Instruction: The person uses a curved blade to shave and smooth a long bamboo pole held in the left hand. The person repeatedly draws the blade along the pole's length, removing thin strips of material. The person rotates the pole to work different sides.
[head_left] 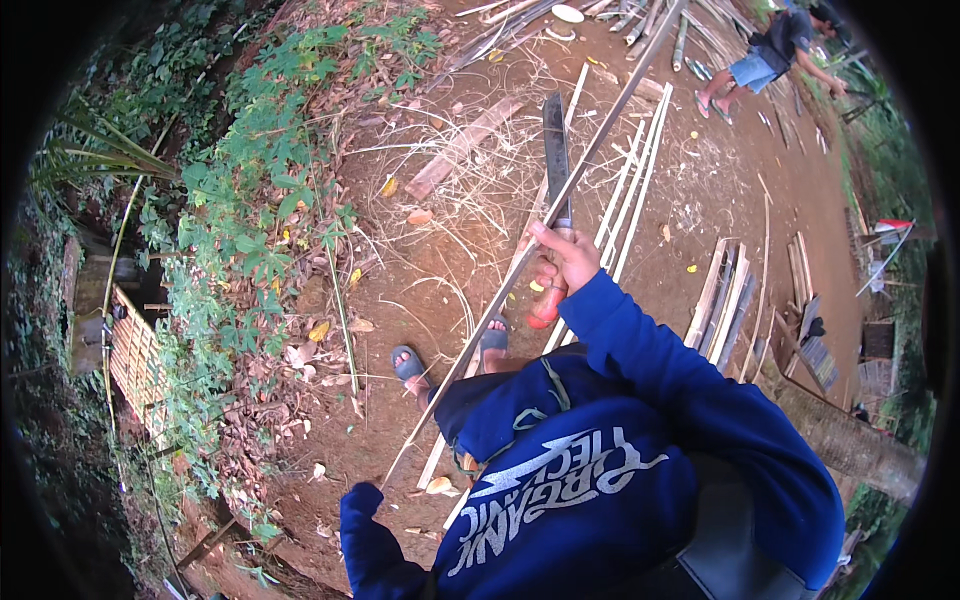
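Observation:
My right hand is closed around a machete, with the thumb lying along a long bamboo strip. The machete's dark blade points away from me, and its orange-red handle end shows below the fingers. Crossing the blade, the bamboo strip runs slantwise from the far right top down to the near left. Its near end reaches my left sleeve, at the lower left. The sleeve and the angle hide my left hand and its fingers, so its grip on the strip cannot be made out.
Pale split strips lie on the ground beyond my right hand. A flat plank rests among curled shavings. More split pieces are at right, near a trunk. Green plants border the left. Another person stands far right.

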